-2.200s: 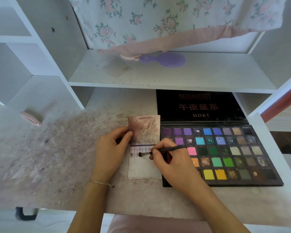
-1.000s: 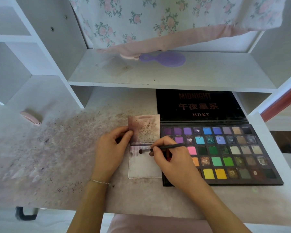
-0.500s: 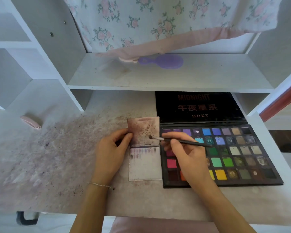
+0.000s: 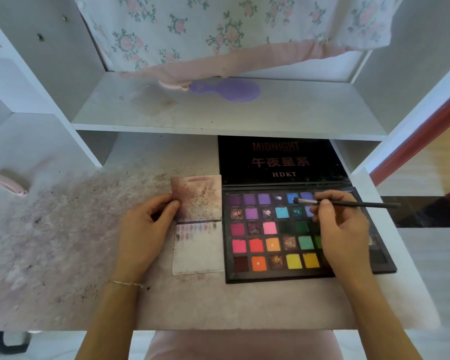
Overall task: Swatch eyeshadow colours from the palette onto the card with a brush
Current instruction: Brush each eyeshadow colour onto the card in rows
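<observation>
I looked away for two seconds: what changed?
The right hand carried the brush right, off the card, to the blue pan in the palette's top row. Its grip is unchanged. The left hand stays holding the card; card and palette did not move.

Brush (image 4: 348, 203) tip on palette (image 4: 283, 275) blue pan.

Card (image 4: 198, 245) on desk (image 4: 218, 305) left of palette (image 4: 260, 275), hairbrush (image 4: 229, 90) on shelf (image 4: 296, 113) behind
</observation>
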`<action>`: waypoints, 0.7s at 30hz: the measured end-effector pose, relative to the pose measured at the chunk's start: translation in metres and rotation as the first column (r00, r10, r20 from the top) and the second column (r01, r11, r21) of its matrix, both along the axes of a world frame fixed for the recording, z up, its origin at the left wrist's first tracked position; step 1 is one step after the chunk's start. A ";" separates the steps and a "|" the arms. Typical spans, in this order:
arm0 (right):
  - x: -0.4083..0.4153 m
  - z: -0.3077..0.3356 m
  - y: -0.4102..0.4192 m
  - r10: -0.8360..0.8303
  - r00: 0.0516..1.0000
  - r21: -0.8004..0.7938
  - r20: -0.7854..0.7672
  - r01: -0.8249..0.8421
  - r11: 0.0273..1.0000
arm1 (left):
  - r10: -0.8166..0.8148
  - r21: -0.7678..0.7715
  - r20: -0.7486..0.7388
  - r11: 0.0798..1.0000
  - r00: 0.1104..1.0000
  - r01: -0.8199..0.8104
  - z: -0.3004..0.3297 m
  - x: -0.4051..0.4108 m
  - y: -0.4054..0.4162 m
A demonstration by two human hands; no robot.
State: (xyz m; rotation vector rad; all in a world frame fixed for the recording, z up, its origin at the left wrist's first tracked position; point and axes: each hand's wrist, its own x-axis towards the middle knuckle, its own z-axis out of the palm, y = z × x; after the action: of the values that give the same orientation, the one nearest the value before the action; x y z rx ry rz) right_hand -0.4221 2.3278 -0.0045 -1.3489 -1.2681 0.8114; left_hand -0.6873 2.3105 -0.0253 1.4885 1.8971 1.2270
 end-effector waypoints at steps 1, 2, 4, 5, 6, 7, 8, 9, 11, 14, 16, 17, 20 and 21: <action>0.004 -0.001 0.001 -0.008 1.000 -0.004 0.027 0.008 1.000 | -0.002 -0.001 -0.005 1.000 1.000 0.002 0.000 0.000 0.000; 0.008 -0.002 0.002 -0.011 0.999 -0.007 0.052 0.012 1.000 | -0.002 -0.001 -0.008 1.000 1.000 0.002 -0.001 0.000 0.000; 0.014 -0.003 0.004 -0.010 0.994 -0.012 0.105 0.011 1.000 | 0.001 0.002 -0.013 1.000 1.000 -0.001 -0.001 0.000 0.000; 0.015 -0.004 0.005 -0.002 0.990 -0.018 0.138 0.005 1.000 | 0.002 0.005 -0.019 1.000 1.000 -0.002 -0.001 0.000 0.001; 0.017 -0.005 0.006 0.008 0.985 -0.026 0.170 -0.004 1.000 | 0.001 0.008 -0.027 1.000 1.000 -0.001 -0.001 0.000 0.001; 0.017 -0.005 0.006 0.019 0.980 -0.035 0.197 -0.012 0.999 | -0.001 0.010 -0.035 1.000 0.999 0.001 -0.001 0.000 0.001; 0.017 -0.007 0.007 0.027 0.975 -0.041 0.220 -0.018 0.999 | -0.004 0.008 -0.043 1.000 0.999 0.004 -0.001 0.000 0.001; 0.017 -0.008 0.008 0.033 0.970 -0.040 0.241 -0.024 0.999 | -0.004 0.005 -0.049 1.000 0.999 0.005 -0.001 0.000 0.001; 0.015 -0.008 0.008 0.043 0.959 -0.022 0.280 -0.038 0.999 | 0.001 0.002 -0.048 1.000 0.999 -0.001 -0.001 0.000 0.001; 0.013 -0.008 0.009 0.066 0.947 0.005 0.313 -0.071 0.997 | 0.000 0.002 -0.040 1.000 0.999 0.000 0.000 0.001 0.000; 0.012 -0.007 0.010 0.086 0.940 0.011 0.329 -0.095 0.995 | -0.005 0.010 -0.042 1.000 0.999 0.006 0.001 0.002 0.000; 0.012 -0.007 0.010 0.094 0.937 0.014 0.337 -0.105 0.994 | -0.006 0.013 -0.040 1.000 0.999 0.006 0.002 0.002 0.000; 0.011 -0.008 0.010 0.116 0.924 0.006 0.364 -0.127 0.992 | -0.005 0.009 -0.030 1.000 1.000 0.005 0.002 0.002 0.001; 0.011 -0.008 0.011 0.123 0.918 -0.005 0.376 -0.131 0.991 | -0.005 0.007 -0.035 1.000 0.999 0.006 0.002 0.002 0.001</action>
State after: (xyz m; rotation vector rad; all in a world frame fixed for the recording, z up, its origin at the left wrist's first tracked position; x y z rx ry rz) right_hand -0.4107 2.3384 -0.0122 -1.4625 -1.6743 0.6415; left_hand -0.6854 2.3115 -0.0237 1.5278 1.9119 1.2140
